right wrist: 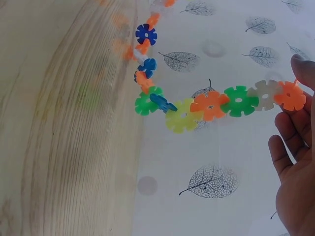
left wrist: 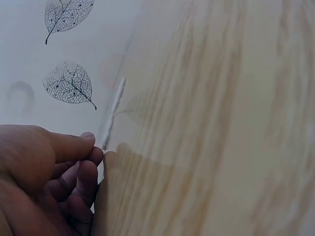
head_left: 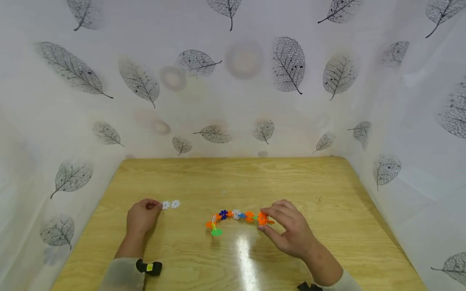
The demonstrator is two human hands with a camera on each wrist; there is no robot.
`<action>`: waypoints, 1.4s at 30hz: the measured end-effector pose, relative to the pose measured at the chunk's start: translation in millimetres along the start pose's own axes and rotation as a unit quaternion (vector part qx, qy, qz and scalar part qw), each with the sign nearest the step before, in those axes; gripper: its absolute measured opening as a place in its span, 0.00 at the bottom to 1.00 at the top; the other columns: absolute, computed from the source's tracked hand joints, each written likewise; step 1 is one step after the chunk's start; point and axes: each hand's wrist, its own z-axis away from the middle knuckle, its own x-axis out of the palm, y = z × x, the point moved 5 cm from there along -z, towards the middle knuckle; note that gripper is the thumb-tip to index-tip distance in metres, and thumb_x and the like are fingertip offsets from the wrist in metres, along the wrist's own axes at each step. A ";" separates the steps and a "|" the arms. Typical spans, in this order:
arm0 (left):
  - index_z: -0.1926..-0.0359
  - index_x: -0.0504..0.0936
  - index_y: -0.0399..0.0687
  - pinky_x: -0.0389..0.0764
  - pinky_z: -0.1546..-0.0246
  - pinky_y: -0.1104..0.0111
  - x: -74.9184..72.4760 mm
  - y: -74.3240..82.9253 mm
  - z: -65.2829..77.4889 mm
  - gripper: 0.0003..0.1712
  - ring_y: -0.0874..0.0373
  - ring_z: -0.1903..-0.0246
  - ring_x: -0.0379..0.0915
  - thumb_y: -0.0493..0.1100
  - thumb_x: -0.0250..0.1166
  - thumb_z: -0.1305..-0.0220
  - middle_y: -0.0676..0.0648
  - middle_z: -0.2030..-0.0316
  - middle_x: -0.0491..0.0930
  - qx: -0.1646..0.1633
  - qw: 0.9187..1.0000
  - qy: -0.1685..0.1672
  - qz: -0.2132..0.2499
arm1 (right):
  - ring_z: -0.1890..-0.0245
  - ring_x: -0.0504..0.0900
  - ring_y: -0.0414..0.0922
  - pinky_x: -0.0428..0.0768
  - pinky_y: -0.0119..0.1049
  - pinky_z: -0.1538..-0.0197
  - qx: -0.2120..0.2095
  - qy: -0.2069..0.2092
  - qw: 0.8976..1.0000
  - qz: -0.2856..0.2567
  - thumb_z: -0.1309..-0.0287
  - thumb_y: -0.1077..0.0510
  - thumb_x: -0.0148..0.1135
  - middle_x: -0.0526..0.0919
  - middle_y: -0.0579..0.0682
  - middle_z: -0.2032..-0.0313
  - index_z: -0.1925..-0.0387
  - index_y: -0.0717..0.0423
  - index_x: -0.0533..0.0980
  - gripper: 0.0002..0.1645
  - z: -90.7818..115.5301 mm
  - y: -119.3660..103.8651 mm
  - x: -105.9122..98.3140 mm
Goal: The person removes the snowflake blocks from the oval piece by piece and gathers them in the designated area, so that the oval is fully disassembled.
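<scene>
In the head view my left hand (head_left: 142,216) pinches the near end of a short row of white snowflake-shaped plastic discs (head_left: 176,204). The left wrist view has that white row (left wrist: 113,115) nearly edge-on, reaching away from the thumb and fingertips. My right hand (head_left: 291,228) holds one end of a long multicoloured chain of interlocked snowflake discs (head_left: 236,214) between thumb and fingers. Seen from the right wrist, an orange disc (right wrist: 290,95) sits at the fingertips. Grey, green, yellow and blue discs follow along the chain, which bends. My fingers partly hide the held ends.
Both hands work over a light wooden table (head_left: 233,178). A pale curtain (head_left: 244,101) printed with dark leaves hangs behind it and along both sides. Light glares off the tabletop (head_left: 245,258) between the arms.
</scene>
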 end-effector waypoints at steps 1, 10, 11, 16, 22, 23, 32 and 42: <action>0.54 0.86 0.38 0.74 0.61 0.57 -0.3 -0.2 0.3 0.15 0.46 0.61 0.78 0.47 0.65 0.28 0.40 0.61 0.85 0.003 1.000 0.001 -0.001 | 0.62 0.80 0.48 0.77 0.36 0.51 0.000 0.000 1.000 -0.001 0.36 0.52 0.73 0.89 0.51 0.61 0.51 0.64 0.84 0.21 0.0 0.1 0.0; 0.53 0.85 0.37 0.75 0.62 0.59 0.0 2.2 4.9 0.17 0.47 0.61 0.79 0.48 0.66 0.28 0.41 0.60 0.85 0.010 1.000 -0.007 0.020 | 0.61 0.80 0.48 0.77 0.37 0.50 0.003 -0.006 1.000 0.005 0.35 0.51 0.73 0.89 0.50 0.60 0.50 0.63 0.84 0.21 -0.6 0.3 -0.9; 0.53 0.85 0.37 0.75 0.62 0.60 0.4 2.9 5.7 0.17 0.47 0.61 0.79 0.48 0.66 0.28 0.41 0.60 0.85 0.009 1.000 -0.009 0.025 | 0.61 0.80 0.48 0.76 0.37 0.49 0.004 -0.006 1.000 0.007 0.35 0.51 0.72 0.89 0.50 0.60 0.50 0.63 0.84 0.21 -0.7 0.3 -1.1; 0.52 0.86 0.38 0.75 0.61 0.62 3.0 8.9 10.2 0.17 0.48 0.61 0.80 0.49 0.66 0.28 0.42 0.61 0.86 0.012 0.999 -0.003 0.047 | 0.61 0.81 0.48 0.77 0.37 0.50 0.001 -0.003 1.000 0.008 0.33 0.50 0.71 0.89 0.50 0.60 0.50 0.63 0.84 0.21 -0.7 0.0 -1.9; 0.50 0.86 0.38 0.79 0.62 0.69 5.5 22.2 17.1 0.18 0.55 0.61 0.81 0.49 0.67 0.28 0.42 0.58 0.87 0.025 0.993 -0.017 0.116 | 0.61 0.80 0.48 0.76 0.37 0.50 -0.003 0.004 1.000 0.001 0.33 0.51 0.71 0.88 0.50 0.60 0.49 0.64 0.83 0.21 -0.9 -0.2 -1.7; 0.50 0.85 0.38 0.80 0.62 0.71 6.6 24.2 17.9 0.18 0.57 0.62 0.80 0.49 0.67 0.28 0.42 0.58 0.86 0.026 0.991 -0.023 0.132 | 0.61 0.80 0.48 0.76 0.37 0.50 -0.002 0.004 1.000 0.001 0.33 0.50 0.71 0.88 0.50 0.60 0.49 0.64 0.83 0.21 -0.5 -0.1 -1.6; 0.50 0.85 0.41 0.79 0.63 0.67 16.3 48.7 31.7 0.20 0.56 0.62 0.79 0.52 0.70 0.29 0.40 0.58 0.85 0.029 0.975 -0.056 0.214 | 0.60 0.80 0.48 0.75 0.36 0.48 0.014 -0.001 1.000 0.005 0.33 0.50 0.71 0.88 0.49 0.59 0.47 0.62 0.83 0.22 0.2 0.1 -2.1; 0.52 0.85 0.40 0.82 0.60 0.62 17.3 79.5 49.6 0.17 0.52 0.62 0.79 0.50 0.71 0.30 0.40 0.58 0.84 0.087 0.959 -0.084 0.255 | 0.60 0.80 0.49 0.76 0.35 0.51 0.009 0.005 1.000 0.001 0.33 0.50 0.70 0.88 0.50 0.59 0.47 0.63 0.83 0.22 -0.6 -1.5 -1.6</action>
